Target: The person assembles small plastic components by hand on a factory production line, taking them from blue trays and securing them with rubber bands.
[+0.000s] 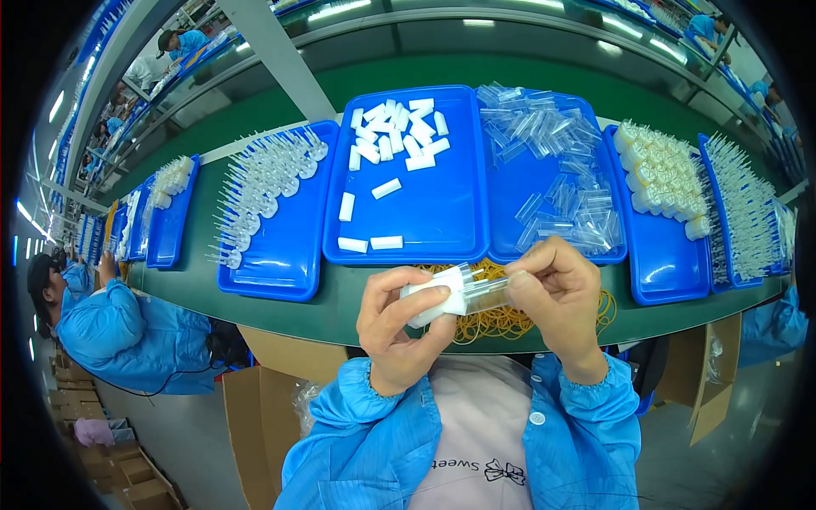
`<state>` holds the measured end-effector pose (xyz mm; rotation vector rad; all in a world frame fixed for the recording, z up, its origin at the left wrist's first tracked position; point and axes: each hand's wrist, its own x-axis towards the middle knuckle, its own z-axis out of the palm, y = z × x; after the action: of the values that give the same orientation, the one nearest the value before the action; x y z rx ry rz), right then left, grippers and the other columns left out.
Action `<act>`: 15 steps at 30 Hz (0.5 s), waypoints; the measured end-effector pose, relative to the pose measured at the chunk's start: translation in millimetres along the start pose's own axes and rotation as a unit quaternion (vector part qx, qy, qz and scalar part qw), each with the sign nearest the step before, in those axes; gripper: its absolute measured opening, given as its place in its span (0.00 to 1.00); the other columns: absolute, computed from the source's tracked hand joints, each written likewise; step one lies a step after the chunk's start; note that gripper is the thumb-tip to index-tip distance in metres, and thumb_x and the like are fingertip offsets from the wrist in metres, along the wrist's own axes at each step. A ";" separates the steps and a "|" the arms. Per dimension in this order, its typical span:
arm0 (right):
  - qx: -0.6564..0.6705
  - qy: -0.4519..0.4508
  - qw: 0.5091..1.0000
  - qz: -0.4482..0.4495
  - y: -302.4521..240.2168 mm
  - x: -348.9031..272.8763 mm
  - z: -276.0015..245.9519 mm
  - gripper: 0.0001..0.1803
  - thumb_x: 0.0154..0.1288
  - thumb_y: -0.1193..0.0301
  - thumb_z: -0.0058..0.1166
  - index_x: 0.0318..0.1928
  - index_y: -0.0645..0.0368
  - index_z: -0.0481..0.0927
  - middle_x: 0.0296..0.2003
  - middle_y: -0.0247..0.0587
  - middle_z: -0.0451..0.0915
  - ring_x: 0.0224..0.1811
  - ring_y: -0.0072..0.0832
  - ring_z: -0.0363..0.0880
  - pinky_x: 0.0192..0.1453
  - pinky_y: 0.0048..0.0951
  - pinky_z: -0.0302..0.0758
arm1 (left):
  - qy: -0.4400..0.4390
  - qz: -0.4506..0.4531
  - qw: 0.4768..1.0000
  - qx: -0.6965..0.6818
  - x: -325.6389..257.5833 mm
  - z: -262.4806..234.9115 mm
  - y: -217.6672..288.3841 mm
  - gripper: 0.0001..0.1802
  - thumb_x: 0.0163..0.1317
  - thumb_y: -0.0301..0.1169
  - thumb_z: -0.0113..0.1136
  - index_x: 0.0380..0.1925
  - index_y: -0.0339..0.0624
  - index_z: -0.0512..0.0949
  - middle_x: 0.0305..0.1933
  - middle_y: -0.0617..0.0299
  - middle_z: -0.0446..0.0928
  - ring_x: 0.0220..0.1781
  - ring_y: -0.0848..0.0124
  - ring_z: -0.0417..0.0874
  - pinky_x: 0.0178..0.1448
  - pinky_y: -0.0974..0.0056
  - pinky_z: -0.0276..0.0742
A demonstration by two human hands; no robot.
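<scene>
My left hand (393, 327) grips a white rounded plastic piece (444, 287) in front of my chest, its fingers wrapped round it. From that piece's right end stick out slim clear parts. My right hand (557, 297) pinches a clear plastic tube (486, 294) between thumb and forefinger, lying against those clear parts; whether it is seated there I cannot tell. Just under both hands, a loose heap of yellow rubber bands (501, 326) covers the green bench. Beyond them stands a blue tray (425, 217) of short white cylinders (387, 189), beside another blue tray (508, 191) of clear tubes (586, 208).
To the left, a blue tray (276, 279) bears clear stemmed parts (272, 174). On the right, a blue tray (667, 276) holds white-and-yellowish pieces (659, 170), with thin clear parts (744, 204) beyond. Cardboard boxes (280, 353) flank me below the bench. A co-worker in blue (140, 336) sits left.
</scene>
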<state>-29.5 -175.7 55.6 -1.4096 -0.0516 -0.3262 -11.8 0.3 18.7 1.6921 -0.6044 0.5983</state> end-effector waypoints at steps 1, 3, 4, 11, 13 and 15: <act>-0.001 -0.003 1.000 -0.007 -1.2 -0.4 -0.5 0.04 0.57 0.77 0.61 0.30 0.64 0.80 0.25 0.36 0.80 0.27 0.17 0.77 0.31 0.19 0.73 | -0.002 -0.006 1.000 -0.008 0.8 0.3 0.3 0.22 0.38 0.15 0.65 0.38 0.42 0.82 0.45 0.55 0.73 0.41 0.66 0.78 0.41 0.65 0.77; -0.054 -0.018 0.997 -0.043 -2.3 -0.6 -4.2 0.04 0.57 0.76 0.61 0.30 0.64 0.80 0.25 0.37 0.80 0.27 0.17 0.77 0.31 0.19 0.73 | -0.002 0.001 1.000 -0.003 -0.5 -0.2 0.6 0.22 0.38 0.16 0.65 0.38 0.42 0.82 0.44 0.55 0.73 0.41 0.67 0.78 0.41 0.65 0.77; -0.107 -0.032 0.991 -0.078 -2.3 -1.3 -5.5 0.04 0.57 0.76 0.61 0.30 0.64 0.80 0.25 0.37 0.80 0.27 0.17 0.77 0.30 0.19 0.73 | -0.003 0.008 1.000 0.002 -1.7 -0.4 0.6 0.21 0.39 0.16 0.65 0.38 0.42 0.82 0.44 0.55 0.73 0.41 0.67 0.77 0.41 0.65 0.76; -0.128 -0.054 0.986 -0.094 -3.2 -0.2 -4.6 0.06 0.54 0.76 0.63 0.31 0.64 0.79 0.25 0.38 0.80 0.23 0.18 0.76 0.27 0.20 0.72 | -0.029 -0.104 0.992 -0.063 -1.2 -2.2 1.3 0.16 0.42 0.17 0.63 0.36 0.39 0.81 0.42 0.55 0.73 0.42 0.68 0.77 0.43 0.66 0.74; -0.194 -0.063 0.963 -0.177 -6.4 -2.4 -3.5 0.07 0.53 0.76 0.64 0.31 0.64 0.79 0.24 0.40 0.79 0.22 0.21 0.77 0.25 0.20 0.72 | -0.037 -0.156 0.980 -0.116 -1.0 -2.0 0.5 0.14 0.44 0.18 0.62 0.35 0.37 0.81 0.42 0.55 0.73 0.43 0.69 0.76 0.45 0.68 0.73; -0.195 -0.063 0.961 -0.187 -6.7 -1.9 -3.8 0.08 0.51 0.76 0.65 0.31 0.64 0.80 0.24 0.41 0.79 0.22 0.22 0.77 0.23 0.21 0.71 | -0.041 -0.164 0.977 -0.132 -0.9 -2.2 -0.9 0.13 0.45 0.18 0.62 0.35 0.37 0.80 0.42 0.56 0.73 0.43 0.69 0.76 0.45 0.68 0.73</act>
<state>-33.6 -179.9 61.0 -1.8137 -0.3805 -0.5817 -12.0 2.7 17.9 1.5246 -0.4280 0.2022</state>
